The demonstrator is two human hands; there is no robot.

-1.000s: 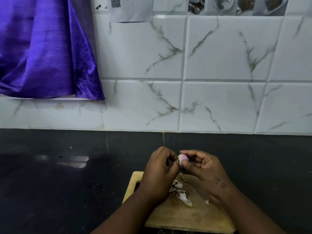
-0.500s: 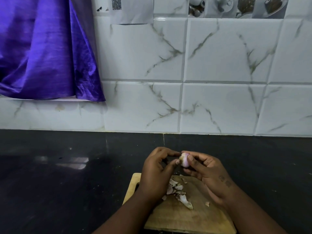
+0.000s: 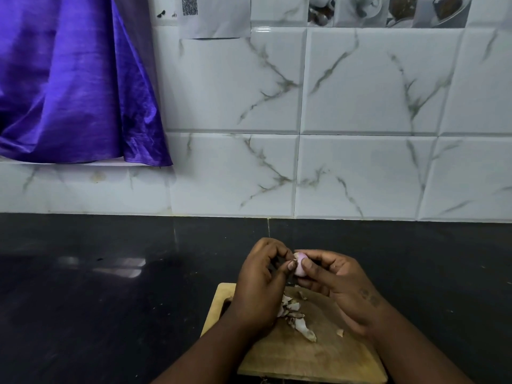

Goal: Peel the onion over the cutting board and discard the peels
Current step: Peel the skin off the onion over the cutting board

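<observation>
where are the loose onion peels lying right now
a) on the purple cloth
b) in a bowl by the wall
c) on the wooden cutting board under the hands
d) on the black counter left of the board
c: the pale peels lie in a small heap on the wooden cutting board, just below the onion held between both hands.

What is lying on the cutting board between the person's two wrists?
In the head view, a small heap of onion peels lies on the wooden cutting board between the wrists, below the onion held by both hands.
</observation>
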